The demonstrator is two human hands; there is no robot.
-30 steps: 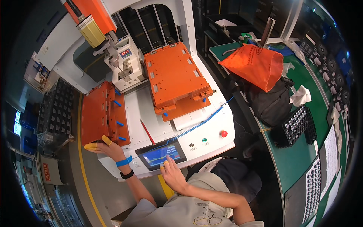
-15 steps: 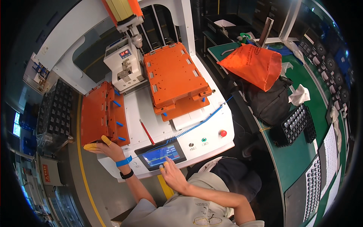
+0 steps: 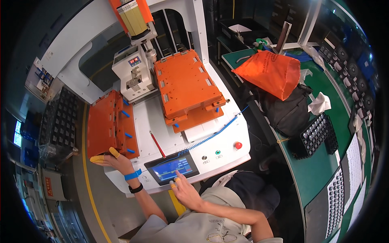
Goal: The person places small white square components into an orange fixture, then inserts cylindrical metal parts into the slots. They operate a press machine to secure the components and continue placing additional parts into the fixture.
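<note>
Machine head [image 3: 133, 18] shifted right, I'm aiming my right hand [image 3: 187, 192], forefinger [image 3: 179, 175] extended, squarely at the screen [image 3: 165, 168], left hand [image 3: 120, 163] spread by the tray [image 3: 103, 127].

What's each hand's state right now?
Left hand: open, at the near edge of the left orange fixture; contact unclear.
Right hand: partly open, pointing at the touchscreen, holding nothing.
</note>
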